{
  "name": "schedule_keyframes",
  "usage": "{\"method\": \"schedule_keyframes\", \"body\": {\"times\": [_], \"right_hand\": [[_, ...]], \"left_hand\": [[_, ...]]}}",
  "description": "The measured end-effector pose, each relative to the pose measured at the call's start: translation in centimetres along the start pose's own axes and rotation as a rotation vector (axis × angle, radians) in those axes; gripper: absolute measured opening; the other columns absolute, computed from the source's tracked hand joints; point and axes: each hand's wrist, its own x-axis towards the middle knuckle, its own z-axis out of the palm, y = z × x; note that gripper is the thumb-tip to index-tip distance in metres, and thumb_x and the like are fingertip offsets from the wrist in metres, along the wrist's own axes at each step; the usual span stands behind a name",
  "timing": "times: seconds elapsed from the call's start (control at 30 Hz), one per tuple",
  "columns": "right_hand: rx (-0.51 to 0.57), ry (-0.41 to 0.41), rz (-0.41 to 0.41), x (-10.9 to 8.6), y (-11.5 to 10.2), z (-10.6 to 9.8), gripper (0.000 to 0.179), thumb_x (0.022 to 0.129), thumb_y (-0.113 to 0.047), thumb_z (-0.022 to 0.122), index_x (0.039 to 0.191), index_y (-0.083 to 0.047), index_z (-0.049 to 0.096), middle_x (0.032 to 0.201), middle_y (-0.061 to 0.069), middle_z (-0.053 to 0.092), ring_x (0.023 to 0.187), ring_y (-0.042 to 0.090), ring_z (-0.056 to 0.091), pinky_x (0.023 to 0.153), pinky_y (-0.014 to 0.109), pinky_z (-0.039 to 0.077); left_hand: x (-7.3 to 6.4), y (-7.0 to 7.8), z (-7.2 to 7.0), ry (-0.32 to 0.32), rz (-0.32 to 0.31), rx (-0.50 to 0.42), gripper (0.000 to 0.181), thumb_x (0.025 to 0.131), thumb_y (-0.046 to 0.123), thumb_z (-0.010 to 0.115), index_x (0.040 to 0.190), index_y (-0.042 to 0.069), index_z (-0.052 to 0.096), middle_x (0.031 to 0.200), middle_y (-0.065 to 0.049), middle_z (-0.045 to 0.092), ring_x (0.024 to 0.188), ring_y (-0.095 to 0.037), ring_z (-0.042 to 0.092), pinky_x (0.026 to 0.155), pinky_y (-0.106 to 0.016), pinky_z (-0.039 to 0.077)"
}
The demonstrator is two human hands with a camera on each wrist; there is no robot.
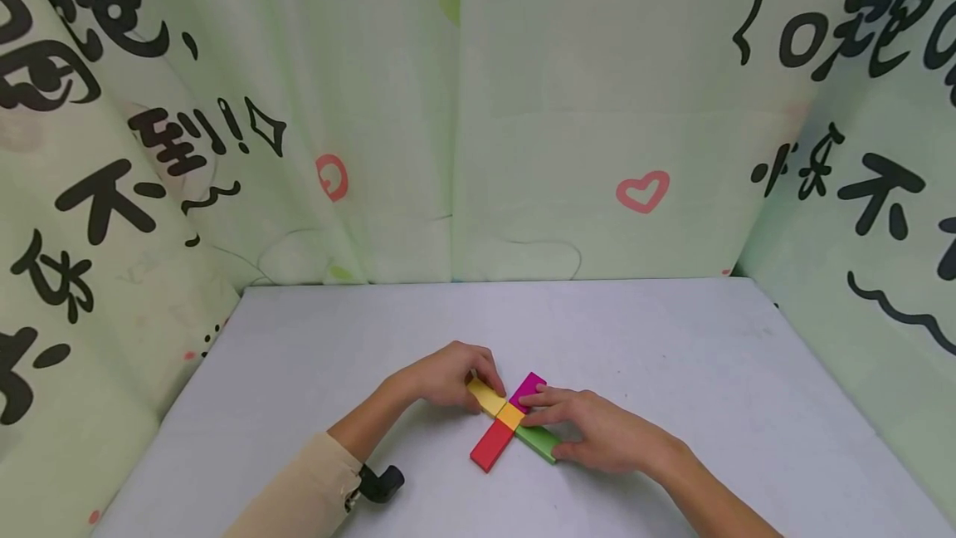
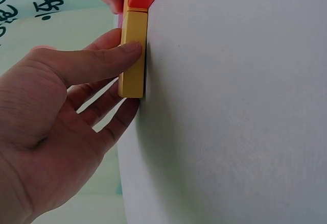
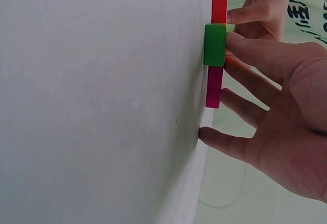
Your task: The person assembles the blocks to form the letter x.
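Note:
Flat coloured blocks form a cross on the table. A small orange-yellow block is its centre, with a red block at the near left and a magenta block at the far right. My left hand pinches the long yellow block on the far left arm, thumb along its side in the left wrist view. My right hand holds the green block at the near right, thumb at its outer end. Its other fingers reach over towards the centre and the magenta block.
A white tabletop lies under the blocks. Behind it and at both sides hang pale green curtains with black lettering and red hearts. A black device is strapped at the left wrist, beside a beige sleeve.

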Motion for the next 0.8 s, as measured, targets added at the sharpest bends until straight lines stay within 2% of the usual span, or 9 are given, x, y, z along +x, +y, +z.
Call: {"method": "schedule_keyframes", "body": {"times": [0.47,0.8], "right_hand": [[0.005,-0.001,0.008,0.01,-0.15,-0.13,0.051,0.091,-0.01,0.078,0.139,-0.026,0.069,0.151,-0.002,0.058,0.147,0.029,0.048,0.113,0.054,0.047],[-0.019,0.002,-0.008,-0.03,-0.31,-0.02,0.052,0.091,-0.008,0.077,0.139,-0.025,0.068,0.152,-0.003,0.057,0.147,0.029,0.048,0.113,0.052,0.048]], "left_hand": [[0.03,0.3,-0.01,0.002,-0.006,0.008,0.029,0.084,0.005,0.085,0.109,0.021,0.082,0.105,0.01,0.066,0.101,-0.004,0.062,0.088,-0.02,0.054],[-0.07,0.58,-0.04,-0.006,-0.015,0.021,0.029,0.084,0.006,0.085,0.109,0.021,0.082,0.106,0.009,0.067,0.102,-0.004,0.062,0.09,-0.018,0.054]]}}
